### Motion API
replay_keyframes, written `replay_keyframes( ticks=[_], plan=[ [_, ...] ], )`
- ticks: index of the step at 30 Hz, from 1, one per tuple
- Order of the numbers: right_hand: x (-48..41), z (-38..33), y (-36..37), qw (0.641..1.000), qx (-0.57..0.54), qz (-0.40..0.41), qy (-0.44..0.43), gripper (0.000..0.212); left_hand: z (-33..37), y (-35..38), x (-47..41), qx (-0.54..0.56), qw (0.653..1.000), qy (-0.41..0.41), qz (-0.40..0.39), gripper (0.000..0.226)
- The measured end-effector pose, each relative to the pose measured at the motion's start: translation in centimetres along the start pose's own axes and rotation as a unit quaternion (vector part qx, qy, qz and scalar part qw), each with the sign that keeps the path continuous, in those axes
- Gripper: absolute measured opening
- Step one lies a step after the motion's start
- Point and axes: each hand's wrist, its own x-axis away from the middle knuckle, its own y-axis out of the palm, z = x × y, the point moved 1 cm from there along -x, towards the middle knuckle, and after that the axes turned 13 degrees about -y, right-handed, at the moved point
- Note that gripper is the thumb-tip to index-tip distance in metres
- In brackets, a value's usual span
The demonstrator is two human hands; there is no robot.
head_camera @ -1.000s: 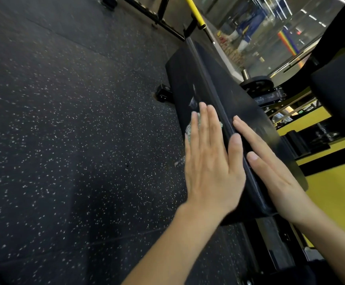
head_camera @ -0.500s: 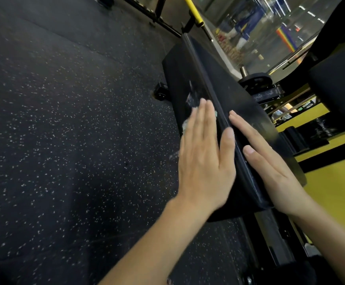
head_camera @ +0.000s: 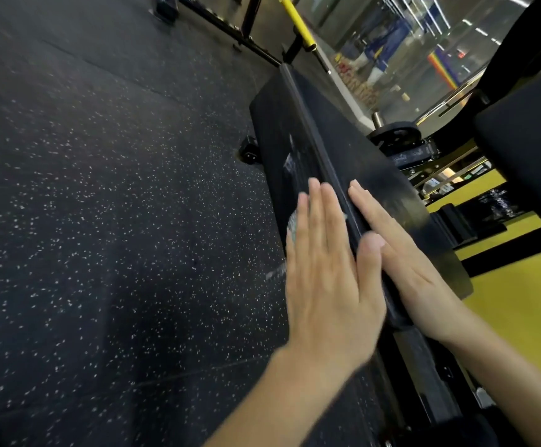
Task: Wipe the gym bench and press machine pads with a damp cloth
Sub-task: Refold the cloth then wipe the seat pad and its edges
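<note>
A long black bench pad (head_camera: 343,130) runs away from me, its side face turned left and its top face right. My left hand (head_camera: 327,272) lies flat with straight fingers against the pad's side face, pressing a pale cloth (head_camera: 293,224) there. Only a small edge of the cloth shows beside my fingers. My right hand (head_camera: 401,262) lies flat and straight on the pad's top face, just across the edge from the left thumb.
Speckled black rubber floor (head_camera: 101,221) fills the left. A small bench wheel (head_camera: 249,153) sits at the pad's left. A yellow bar (head_camera: 298,21) and black frame stand beyond. A weight plate (head_camera: 394,133), another black pad (head_camera: 527,150) and yellow machine panels (head_camera: 520,304) crowd the right.
My left hand has slid slightly along the side of the pad with the cloth under it. My right hand stays flat on top, now closer to the left thumb.
</note>
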Motion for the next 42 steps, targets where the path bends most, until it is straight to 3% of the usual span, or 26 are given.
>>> replay_keyframes(
  ticks=[5,9,18,27,34,42],
  plan=[
    [-0.1,0.1,-0.1,1.000,0.005,-0.007,-0.011,0.055,0.0,-0.4,-5.7,0.012,1.000,-0.016,-0.023,0.069],
    [-0.1,0.1,-0.3,0.999,0.020,-0.024,-0.015,0.057,-0.5,-0.7,-2.6,-0.004,0.999,0.016,-0.032,0.066],
    [-0.9,-0.4,-1.1,0.996,0.054,-0.070,-0.020,0.058,-1.0,-1.0,3.5,-0.002,0.999,-0.003,-0.046,0.067],
    [-0.3,-2.4,-1.0,0.981,0.178,-0.077,0.003,0.056,-1.7,-0.7,-2.1,0.000,0.999,0.010,-0.041,0.071],
    [0.0,-4.1,-0.1,0.988,0.129,-0.075,0.044,0.057,-2.0,-1.4,-10.0,-0.020,0.998,0.024,-0.061,0.072],
    [-1.0,-4.6,-0.7,0.961,0.233,-0.147,0.032,0.059,-1.9,-1.3,-12.8,-0.015,0.999,0.014,-0.050,0.075]
  ],
)
